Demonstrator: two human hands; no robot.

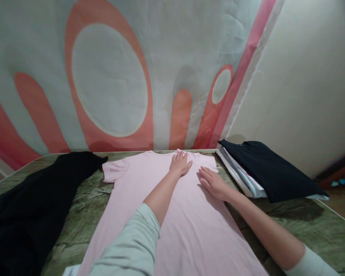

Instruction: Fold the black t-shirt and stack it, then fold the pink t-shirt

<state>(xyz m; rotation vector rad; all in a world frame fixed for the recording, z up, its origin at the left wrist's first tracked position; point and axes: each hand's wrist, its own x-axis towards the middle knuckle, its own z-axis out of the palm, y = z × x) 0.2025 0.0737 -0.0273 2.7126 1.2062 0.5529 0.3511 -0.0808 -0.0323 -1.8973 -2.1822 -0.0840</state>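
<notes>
A pale pink short-sleeved T-shirt (pixel 143 191) lies spread out on the table, its collar toward the wall and its lower end running out of view below. My left hand (pixel 181 164) rests flat on the shirt just below the collar, fingers stretched out. Close by on the right, my right hand (pixel 214 183) is open over the shirt near the right sleeve, fingers extended and holding nothing. Some wrinkles show in the cloth below my hands.
On the right stands a stack of folded clothes with a black garment (pixel 264 165) on top. A black garment (pixel 37 203) lies loosely at the left. The wood-patterned table (pixel 77 214) meets a wall hung with a printed banner (pixel 109 84).
</notes>
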